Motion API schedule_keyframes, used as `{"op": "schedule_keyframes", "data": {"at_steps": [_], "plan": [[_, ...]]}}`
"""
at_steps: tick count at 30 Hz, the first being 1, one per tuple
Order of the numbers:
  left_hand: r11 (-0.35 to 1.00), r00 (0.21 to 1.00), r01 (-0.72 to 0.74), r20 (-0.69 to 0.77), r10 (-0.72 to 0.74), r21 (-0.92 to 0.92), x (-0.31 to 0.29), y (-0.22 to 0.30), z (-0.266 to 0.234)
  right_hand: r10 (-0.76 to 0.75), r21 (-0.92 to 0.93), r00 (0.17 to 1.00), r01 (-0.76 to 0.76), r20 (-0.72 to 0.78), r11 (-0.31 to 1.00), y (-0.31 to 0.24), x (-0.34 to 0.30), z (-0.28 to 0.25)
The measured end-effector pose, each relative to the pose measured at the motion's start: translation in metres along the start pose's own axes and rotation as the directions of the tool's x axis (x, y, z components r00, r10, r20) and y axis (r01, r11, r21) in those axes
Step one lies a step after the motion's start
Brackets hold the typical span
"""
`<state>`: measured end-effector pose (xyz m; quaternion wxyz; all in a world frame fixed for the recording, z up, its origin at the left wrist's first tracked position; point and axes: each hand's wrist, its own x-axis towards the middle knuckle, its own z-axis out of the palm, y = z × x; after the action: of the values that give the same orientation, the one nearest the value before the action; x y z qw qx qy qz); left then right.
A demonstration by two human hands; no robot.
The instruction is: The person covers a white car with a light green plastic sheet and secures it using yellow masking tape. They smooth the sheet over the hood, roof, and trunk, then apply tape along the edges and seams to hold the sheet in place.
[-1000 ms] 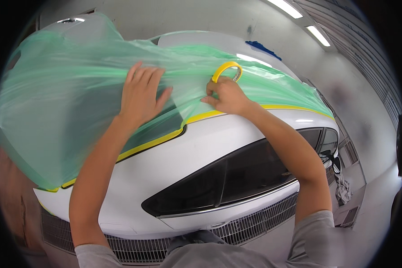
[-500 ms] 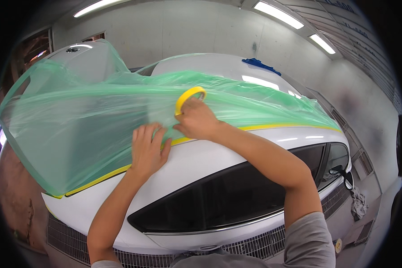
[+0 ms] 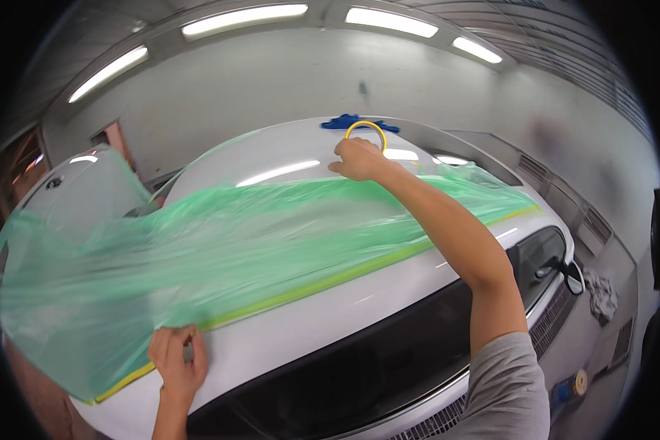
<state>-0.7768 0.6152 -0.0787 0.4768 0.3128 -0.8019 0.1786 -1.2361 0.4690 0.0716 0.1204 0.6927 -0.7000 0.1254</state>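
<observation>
My right hand (image 3: 361, 158) is raised over the white car roof (image 3: 271, 158), closed on a roll of yellow masking tape (image 3: 375, 126) that sticks up behind the fingers. Green translucent masking film (image 3: 242, 220) is draped in folds along the roof. A line of yellow tape (image 3: 286, 295) fixes the film's near edge above the side windows. Low on the left, my left hand (image 3: 176, 359) touches this taped edge, fingers curled together and thumb bent toward them. Whatever lies between those fingertips is too small to make out.
Blue cloth or gloves (image 3: 345, 122) lie at the roof's far side. A side mirror (image 3: 573, 279) juts out at the right. On the floor there are a crumpled grey cloth (image 3: 601, 297) and a blue can-like container (image 3: 568, 389). Pale walls enclose the car.
My right hand has lifted from the taped edge and moved up and away over the roof with the tape roll. My left hand has shifted down and left, its fingers now curled.
</observation>
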Motion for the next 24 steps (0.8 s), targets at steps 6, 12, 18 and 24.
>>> {"op": "schedule_keyframes", "data": {"at_steps": [6, 12, 18, 24], "plan": [[0.970, 0.996, -0.089, -0.016, 0.088, -0.225, 0.085, 0.063, 0.038, 0.014, 0.026, 1.000, -0.014, -0.014, 1.000, 0.091, -0.055, 0.008], [0.911, 0.971, -0.132, 0.133, 0.198, -0.391, 0.172, 0.068, 0.109, 0.271, -0.075, 0.961, -0.274, -0.050, 0.959, 0.159, -0.151, -0.017], [0.986, 0.898, 0.015, 0.436, 0.059, -0.164, 0.225, 0.055, 0.212, 0.384, -0.137, 0.923, -0.382, -0.019, 0.914, 0.227, -0.187, -0.034], [0.979, 0.737, 0.196, 0.666, -0.115, -0.048, 0.257, 0.051, 0.262, 0.023, -0.131, 0.985, -0.045, -0.169, 0.990, 0.265, -0.138, 0.006]]}}
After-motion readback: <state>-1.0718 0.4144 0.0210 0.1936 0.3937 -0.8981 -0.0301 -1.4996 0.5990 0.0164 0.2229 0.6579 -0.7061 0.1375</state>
